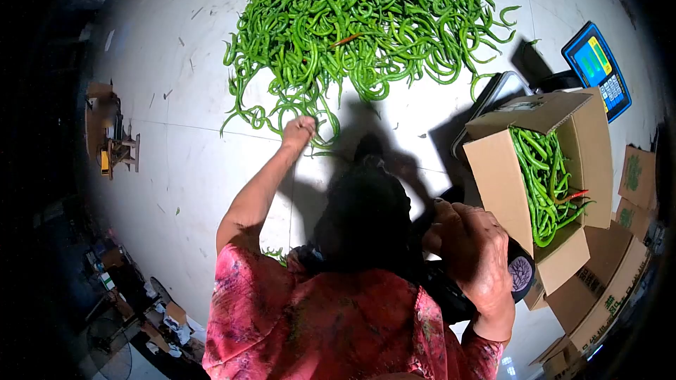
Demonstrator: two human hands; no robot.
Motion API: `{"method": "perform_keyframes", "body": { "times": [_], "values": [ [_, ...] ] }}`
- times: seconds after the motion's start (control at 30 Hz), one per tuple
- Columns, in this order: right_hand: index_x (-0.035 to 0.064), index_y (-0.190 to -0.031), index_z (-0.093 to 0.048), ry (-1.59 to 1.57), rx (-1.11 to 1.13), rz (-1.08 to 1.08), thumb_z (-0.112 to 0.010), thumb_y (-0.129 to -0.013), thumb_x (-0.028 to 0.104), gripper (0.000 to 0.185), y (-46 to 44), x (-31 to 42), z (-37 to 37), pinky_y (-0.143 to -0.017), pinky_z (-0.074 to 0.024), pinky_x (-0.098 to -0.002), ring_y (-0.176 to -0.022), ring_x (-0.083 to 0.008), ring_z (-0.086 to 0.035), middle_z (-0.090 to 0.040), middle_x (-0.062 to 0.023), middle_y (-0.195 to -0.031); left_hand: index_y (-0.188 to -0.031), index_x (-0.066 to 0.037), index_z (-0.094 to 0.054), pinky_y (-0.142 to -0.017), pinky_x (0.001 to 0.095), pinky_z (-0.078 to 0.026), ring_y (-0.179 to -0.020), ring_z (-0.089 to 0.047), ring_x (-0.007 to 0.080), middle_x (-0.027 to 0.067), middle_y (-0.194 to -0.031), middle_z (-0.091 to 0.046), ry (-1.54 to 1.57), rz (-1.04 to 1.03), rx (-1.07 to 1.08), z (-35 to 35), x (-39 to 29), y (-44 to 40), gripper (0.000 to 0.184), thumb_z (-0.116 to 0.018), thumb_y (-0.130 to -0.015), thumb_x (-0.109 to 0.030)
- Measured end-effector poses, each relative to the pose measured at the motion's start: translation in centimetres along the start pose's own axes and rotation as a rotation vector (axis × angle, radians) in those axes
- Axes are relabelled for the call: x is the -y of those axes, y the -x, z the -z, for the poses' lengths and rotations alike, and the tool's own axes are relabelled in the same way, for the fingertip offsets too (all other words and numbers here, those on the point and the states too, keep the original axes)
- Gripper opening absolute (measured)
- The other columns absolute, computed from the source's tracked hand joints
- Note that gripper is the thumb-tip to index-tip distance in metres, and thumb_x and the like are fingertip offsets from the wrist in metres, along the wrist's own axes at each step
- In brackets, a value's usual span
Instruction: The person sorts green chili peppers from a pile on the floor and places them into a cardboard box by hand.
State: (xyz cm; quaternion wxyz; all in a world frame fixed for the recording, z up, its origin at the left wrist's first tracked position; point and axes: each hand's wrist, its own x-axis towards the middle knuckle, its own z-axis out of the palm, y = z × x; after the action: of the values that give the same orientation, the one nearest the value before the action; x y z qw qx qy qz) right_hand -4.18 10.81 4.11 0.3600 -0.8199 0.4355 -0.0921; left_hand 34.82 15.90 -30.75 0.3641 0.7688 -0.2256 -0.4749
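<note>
Long curly green peppers point(352, 21) lie in a large heap on the pale floor. At the heap's near edge, my left hand point(299, 130) is closed on a green pepper, with other peppers curling around it. My right hand point(468, 243) is raised close to the camera, left of an open cardboard box point(493, 176). Its fingers are curled together, and what they hold, if anything, is hidden. More green peppers point(539, 176), with a red one among them, lie inside the box.
A blue-framed scale display point(597, 70) stands behind the box, beside a partly hidden dark-edged platform point(496, 91). More cardboard point(598, 281) lies at the lower right. Dark shadows cross the floor near the middle. A small stool-like object point(123, 151) stands far left.
</note>
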Motion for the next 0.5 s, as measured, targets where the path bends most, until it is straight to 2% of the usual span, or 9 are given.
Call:
{"method": "perform_keyframes", "body": {
  "times": [0.1,0.13,0.17,0.3,0.33,0.43,0.47,0.5],
  "values": [
    [0.0000,-0.111,-0.062,0.102,0.040,0.038,-0.063,-0.070,-0.002,0.042,1.0,-2.4,-0.9,-0.076,-0.0493,-0.0404,-0.083,-0.0351,-0.062,-0.064,-0.0147,-0.093,-0.091,-0.003,-0.062,-0.055,0.0234,-0.040,-0.061,-0.050,0.0088,0.0024,-0.073,-0.059,-0.090,-0.168,-0.211,1.1,-1.3,-4.5,0.011,-0.055,-0.092,-0.011],
    [-0.0002,-0.112,-0.062,0.120,0.045,0.047,-0.062,-0.070,-0.003,0.043,1.2,-2.9,-1.1,-0.077,-0.0491,-0.0404,-0.083,-0.0355,-0.062,-0.064,-0.0150,-0.094,-0.091,-0.003,-0.062,-0.064,0.0241,-0.044,-0.069,-0.054,0.0098,0.0025,-0.075,-0.061,-0.203,-0.309,-0.306,1.3,-2.8,-5.4,0.011,-0.057,-0.089,-0.012],
    [-0.0002,-0.113,-0.061,0.114,0.040,0.052,-0.061,-0.069,-0.003,0.044,1.0,-3.1,-1.2,-0.077,-0.0490,-0.0404,-0.084,-0.0357,-0.061,-0.064,-0.0152,-0.094,-0.095,-0.001,-0.065,-0.078,0.0359,-0.049,-0.083,-0.064,0.0261,0.0162,-0.086,-0.067,-0.258,-0.238,-0.363,1.5,-4.1,-6.0,0.023,-0.060,-0.083,-0.020],
    [-0.0002,-0.115,-0.061,0.116,0.063,0.038,-0.061,-0.069,-0.002,0.045,0.6,-3.0,-1.2,-0.078,-0.0488,-0.0406,-0.085,-0.0359,-0.061,-0.064,-0.0161,-0.096,-0.099,0.001,-0.062,-0.080,0.0404,-0.049,-0.086,-0.064,0.0355,0.0210,-0.090,-0.067,-0.467,-0.195,-0.495,1.2,-9.3,-8.2,0.041,-0.072,-0.076,-0.031],
    [-0.0002,-0.115,-0.061,0.124,0.073,0.033,-0.062,-0.070,-0.002,0.045,0.5,-3.0,-1.2,-0.078,-0.0488,-0.0406,-0.085,-0.0358,-0.061,-0.064,-0.0162,-0.096,-0.105,0.004,-0.059,-0.084,0.0432,-0.048,-0.095,-0.063,0.0369,0.0241,-0.099,-0.065,-0.457,-0.185,-0.487,1.0,-10.2,-8.7,0.054,-0.076,-0.073,-0.036],
    [0.0001,-0.116,-0.061,0.177,0.094,0.035,-0.062,-0.071,0.000,0.044,0.0,-2.8,-1.3,-0.078,-0.0491,-0.0404,-0.086,-0.0352,-0.061,-0.063,-0.0166,-0.097,-0.110,0.006,-0.057,-0.091,0.0444,-0.046,-0.107,-0.058,0.0388,0.0271,-0.109,-0.062,-0.590,-0.091,-0.527,0.1,-11.5,-11.4,0.064,-0.077,-0.071,-0.041],
    [0.0002,-0.116,-0.061,0.200,0.095,0.045,-0.063,-0.071,0.000,0.044,-0.1,-2.9,-1.5,-0.078,-0.0492,-0.0403,-0.087,-0.0350,-0.061,-0.063,-0.0166,-0.097,-0.118,0.006,-0.051,-0.096,0.0468,-0.043,-0.115,-0.053,0.0391,0.0279,-0.121,-0.056,-0.647,-0.034,-0.526,-0.3,-11.9,-12.0,0.076,-0.077,-0.070,-0.047],
    [0.0002,-0.117,-0.060,0.241,0.093,0.066,-0.063,-0.072,0.001,0.045,-0.3,-2.9,-1.5,-0.078,-0.0493,-0.0399,-0.087,-0.0345,-0.061,-0.063,-0.0165,-0.097,-0.120,0.005,-0.049,-0.097,0.0478,-0.042,-0.116,-0.052,0.0388,0.0272,-0.124,-0.054,-0.617,0.048,-0.537,-0.7,-12.2,-12.6,0.079,-0.077,-0.070,-0.048]
  ]
}}
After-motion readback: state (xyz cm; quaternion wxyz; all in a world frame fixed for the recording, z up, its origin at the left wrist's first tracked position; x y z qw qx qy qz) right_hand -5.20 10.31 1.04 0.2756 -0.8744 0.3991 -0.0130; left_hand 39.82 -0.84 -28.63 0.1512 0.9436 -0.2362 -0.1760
